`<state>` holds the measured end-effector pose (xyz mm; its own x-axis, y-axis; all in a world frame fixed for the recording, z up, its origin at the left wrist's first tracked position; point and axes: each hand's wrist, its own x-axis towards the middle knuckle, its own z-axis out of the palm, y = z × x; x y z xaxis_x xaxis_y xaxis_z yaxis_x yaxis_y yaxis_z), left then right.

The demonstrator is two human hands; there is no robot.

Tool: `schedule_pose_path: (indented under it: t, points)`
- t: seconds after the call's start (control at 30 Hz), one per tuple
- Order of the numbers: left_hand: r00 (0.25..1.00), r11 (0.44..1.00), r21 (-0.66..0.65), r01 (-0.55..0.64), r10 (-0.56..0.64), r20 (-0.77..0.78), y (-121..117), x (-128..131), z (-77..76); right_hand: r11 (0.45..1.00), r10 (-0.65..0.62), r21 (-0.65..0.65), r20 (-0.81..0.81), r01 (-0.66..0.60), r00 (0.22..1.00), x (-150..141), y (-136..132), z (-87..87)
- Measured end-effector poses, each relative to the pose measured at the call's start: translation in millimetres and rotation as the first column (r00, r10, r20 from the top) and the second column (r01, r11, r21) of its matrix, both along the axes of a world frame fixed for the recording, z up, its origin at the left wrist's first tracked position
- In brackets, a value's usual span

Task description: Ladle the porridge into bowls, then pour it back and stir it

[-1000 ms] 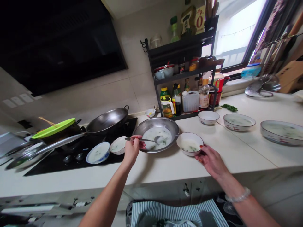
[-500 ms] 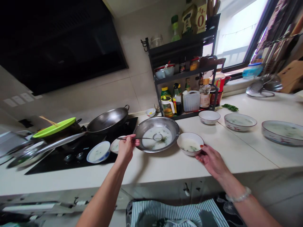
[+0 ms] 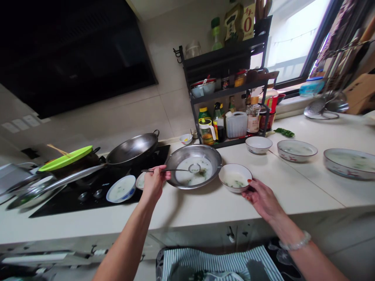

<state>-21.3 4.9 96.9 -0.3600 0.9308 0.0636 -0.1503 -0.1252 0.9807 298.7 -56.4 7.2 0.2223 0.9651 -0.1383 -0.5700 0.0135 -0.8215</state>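
My left hand (image 3: 155, 179) is closed round the handle of a ladle (image 3: 194, 168), whose bowl rests in the milky soup (image 3: 190, 177) with green bits. That soup fills the bottom of a wide steel basin (image 3: 212, 156) on the counter. With my right hand (image 3: 261, 195) I grip the right rim of a small white bowl (image 3: 235, 176), which holds some of the same soup and sits just right of the basin. Beside my left hand is a small bowl of soup (image 3: 140, 181), partly hidden by it. A blue-patterned bowl (image 3: 121, 189) of soup stands further left.
Behind the basin stands a black rack (image 3: 228, 95) with bottles and jars. A white bowl (image 3: 259, 144), a soup bowl (image 3: 296, 150) and a larger soup dish (image 3: 351, 164) line the right side. A wok (image 3: 133, 148) sits on the black stove (image 3: 70, 201) to the left.
My left hand has drawn very slightly left with the ladle. My right hand stays on the bowl's rim, and the camera view has shifted a little.
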Motion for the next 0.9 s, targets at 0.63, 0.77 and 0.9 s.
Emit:
schedule_pose_path:
  t: [0.63, 0.77, 0.9]
  points:
    - [0.999, 1.000, 0.004, 0.030, -0.030, -0.014, -6.1, 9.5, 17.4, 1.000, -0.010, -0.011, 0.001, 0.010, 1.000, -0.4, 0.5, 2.1]
    - [0.997, 0.996, 0.020, 0.082, -0.081, -0.005, -11.8, 25.0, 32.1, 1.000, -0.023, -0.015, -0.011, 0.023, 1.000, 0.0, 0.9, 0.1]
    - [0.986, 0.985, 0.033, 0.167, -0.167, -0.004, -19.3, 47.1, 42.8, 1.000, -0.018, -0.005, -0.032, 0.018, 0.999, 0.1, 1.2, -1.9]
